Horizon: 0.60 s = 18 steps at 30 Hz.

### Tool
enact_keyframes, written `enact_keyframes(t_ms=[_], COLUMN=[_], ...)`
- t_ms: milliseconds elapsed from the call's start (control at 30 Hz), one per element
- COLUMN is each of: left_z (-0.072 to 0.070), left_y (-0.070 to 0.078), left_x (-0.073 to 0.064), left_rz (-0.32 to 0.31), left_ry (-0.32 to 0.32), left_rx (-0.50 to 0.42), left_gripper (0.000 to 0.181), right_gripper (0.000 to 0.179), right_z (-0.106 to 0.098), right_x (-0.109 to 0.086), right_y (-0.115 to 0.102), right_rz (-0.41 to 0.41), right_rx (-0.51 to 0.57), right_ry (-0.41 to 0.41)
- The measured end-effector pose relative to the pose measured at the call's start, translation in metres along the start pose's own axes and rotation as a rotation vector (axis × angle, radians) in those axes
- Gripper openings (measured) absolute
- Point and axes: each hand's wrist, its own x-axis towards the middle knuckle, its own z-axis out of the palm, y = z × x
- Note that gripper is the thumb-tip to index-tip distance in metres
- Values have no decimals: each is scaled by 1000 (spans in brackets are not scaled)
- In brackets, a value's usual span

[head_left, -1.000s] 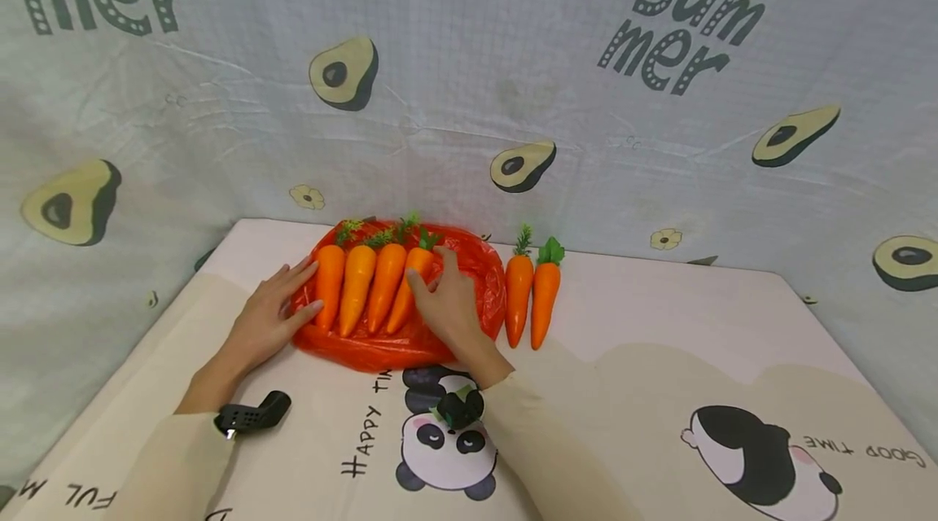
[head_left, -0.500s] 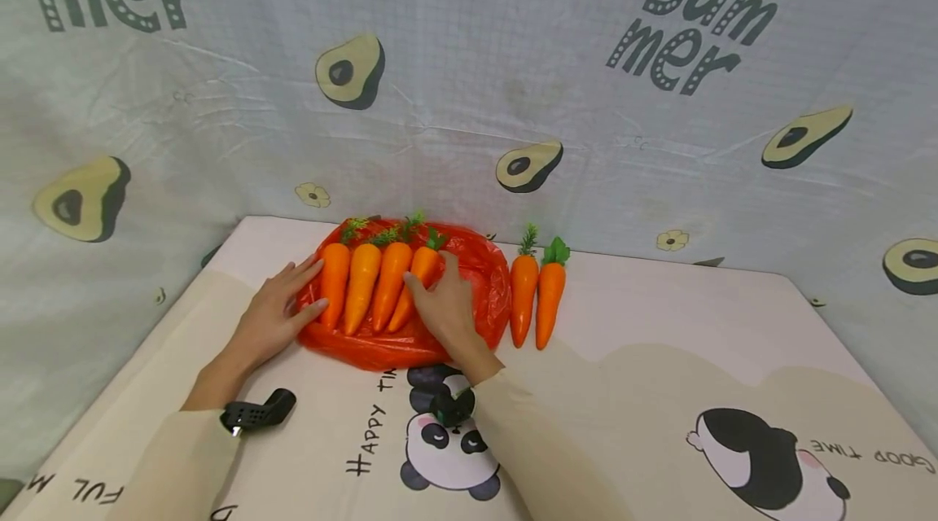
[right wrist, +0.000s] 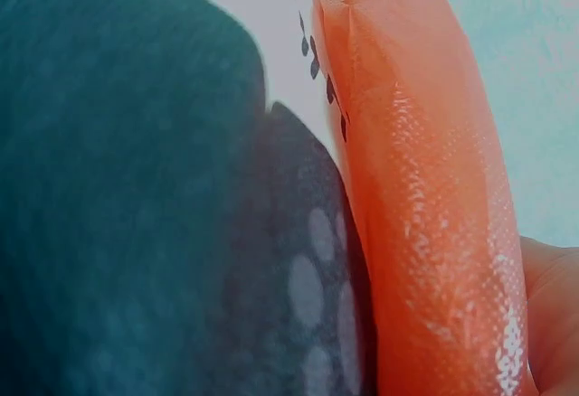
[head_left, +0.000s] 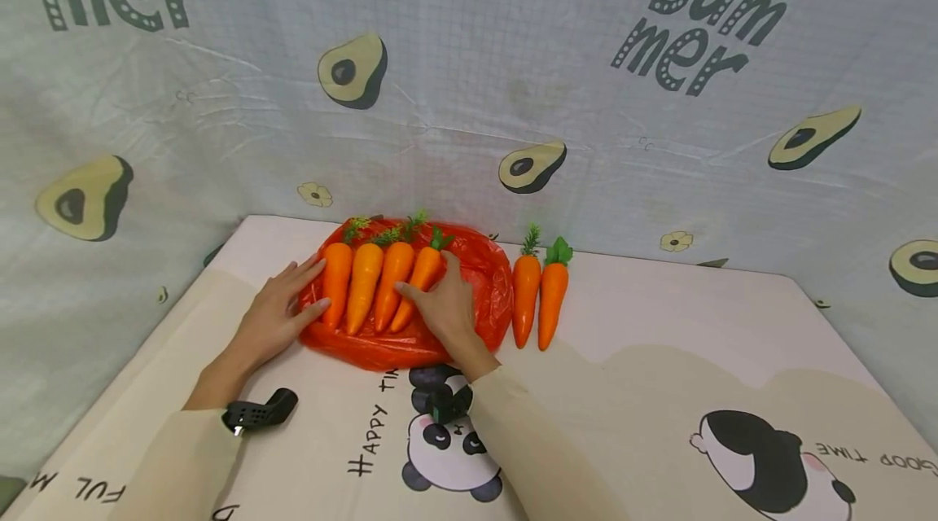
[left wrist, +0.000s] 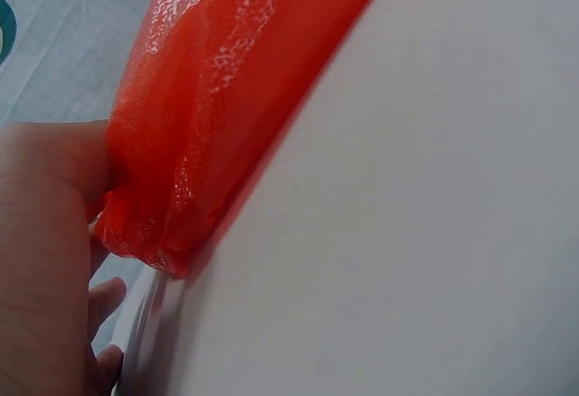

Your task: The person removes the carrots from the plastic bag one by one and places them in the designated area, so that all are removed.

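Four orange carrots [head_left: 392, 281] lie abreast on a red bag [head_left: 374, 355].

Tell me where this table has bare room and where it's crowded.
Bare: the table right of the two outer carrots, out to its right edge; smaller, the bag right of the right hand. Crowded: the bag's left, with four carrots and the left hand.

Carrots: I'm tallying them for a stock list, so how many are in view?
6: four carrots side by side on the red plastic, two more carrots on the table to its right. Any under the plastic would be hidden.
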Motion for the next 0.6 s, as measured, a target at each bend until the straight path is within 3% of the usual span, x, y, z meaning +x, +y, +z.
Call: enact_keyframes(t_ms=[600], left_z=[1], left_y=[0], left_x=[0], left_rz=[-2], left_ry=[5], left_rx=[-3], left_gripper=[65], right_gripper=[81], right_z=[1], right_x=[1], right_y=[3], right_rz=[-14], right_rx=[20], right_ry=[13])
